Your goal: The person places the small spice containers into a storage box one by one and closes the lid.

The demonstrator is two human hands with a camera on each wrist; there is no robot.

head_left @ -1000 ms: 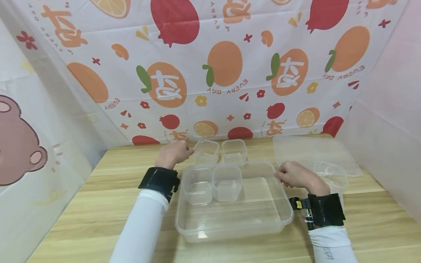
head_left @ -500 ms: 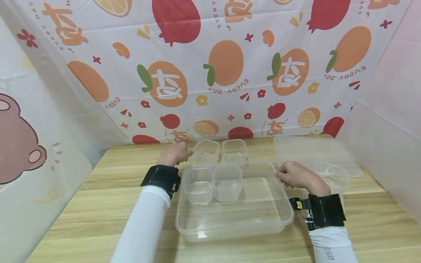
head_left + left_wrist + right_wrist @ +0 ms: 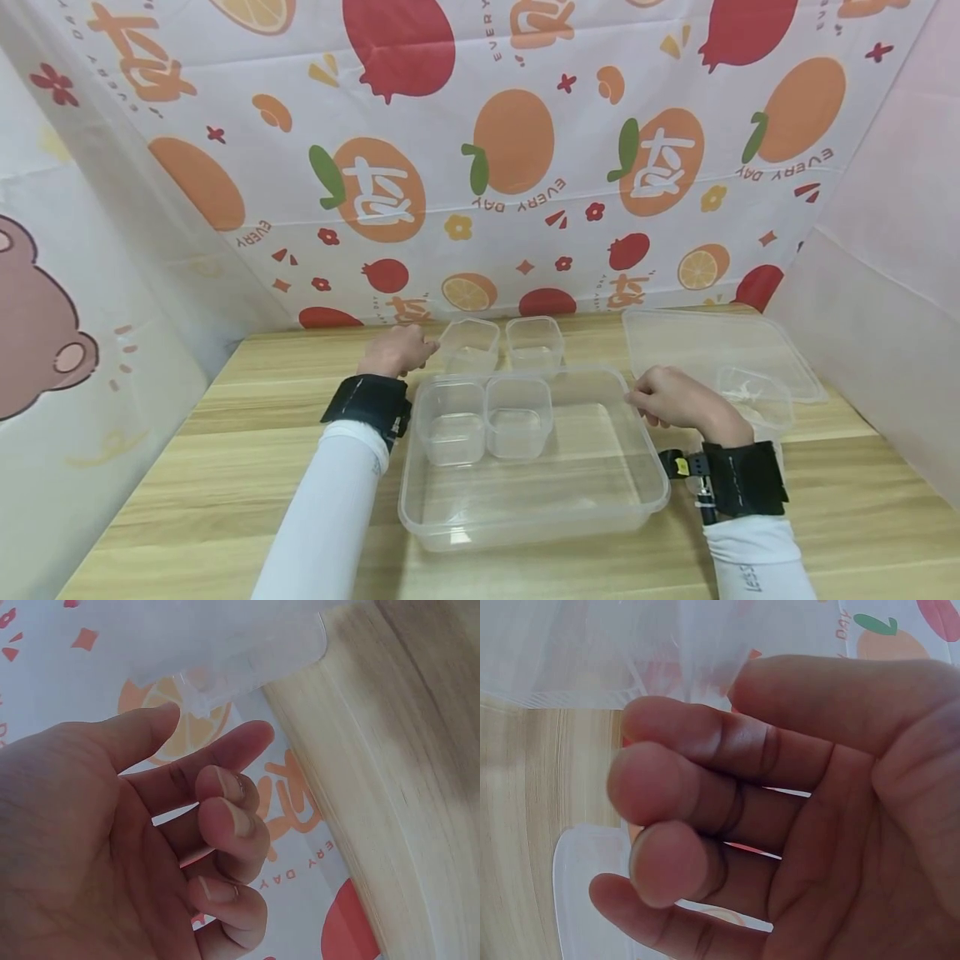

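Note:
A large clear rectangular plastic box (image 3: pixel 525 527) sits on the table, holding two small clear square cups, the left cup (image 3: pixel 452 442) beside the right cup (image 3: pixel 519 437). Its right rim is pinched between the thumb and index finger of my right hand (image 3: pixel 678 400), whose other fingers curl loosely in the right wrist view. Behind the box's back left corner, my left hand (image 3: pixel 393 352) is beside a small cup (image 3: pixel 471 354). The left wrist view shows its thumb and index finger apart, other fingers loosely bent, with nothing held.
Another small cup (image 3: pixel 535 343) stands at the back by the curtain. A large flat clear lid (image 3: pixel 690 342) lies at the back right, with a small clear container (image 3: pixel 757 396) over its front edge. A fruit-print curtain (image 3: pixel 517 250) closes off the back.
The left hand has drawn slightly back from the rim of the back left cup. My right hand, the box and the cups stay in place.

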